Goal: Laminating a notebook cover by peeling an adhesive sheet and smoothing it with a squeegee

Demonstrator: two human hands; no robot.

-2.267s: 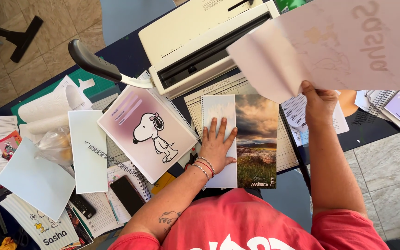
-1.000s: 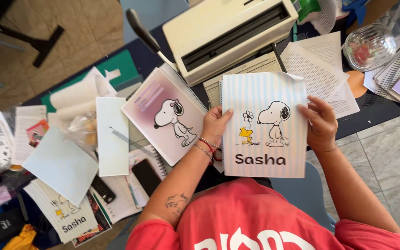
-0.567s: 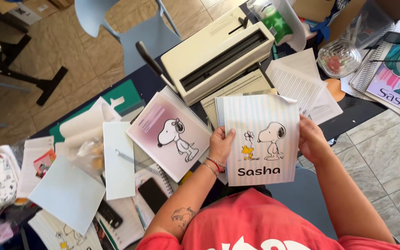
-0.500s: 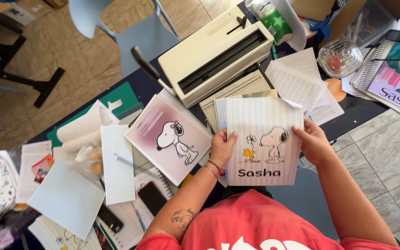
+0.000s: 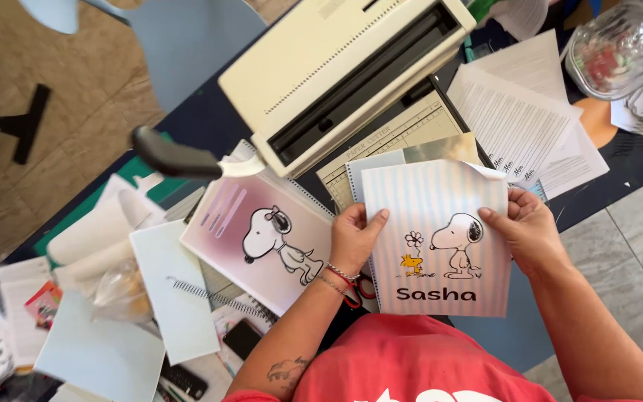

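The left hand (image 5: 355,237) and the right hand (image 5: 528,231) each pinch a side edge of the striped cover (image 5: 435,238), thumbs on its face and fingers behind, holding it up over the table edge in front of the person's red shirt (image 5: 411,365). The cover is pale blue and white, printed with a cartoon dog, a small yellow bird, a flower and a line of dark lettering; its top right corner curls over. Bracelets (image 5: 336,277) ring the left wrist. Just behind the cover lies a stack of sheets (image 5: 381,160) on a ruled cutting mat (image 5: 392,138). To the left, touching the left forearm's side, rests a pink cover (image 5: 258,238) with the same dog, lying on a spiral notebook. Above them stands a cream binding machine (image 5: 344,67), its black-handled lever (image 5: 180,156) reaching left. To the right lie lined pages (image 5: 519,123) and, farther off, a glass bowl (image 5: 615,48). At the far left are a white sheet with a wire coil (image 5: 176,294), a phone (image 5: 241,339) and scattered papers (image 5: 91,357).
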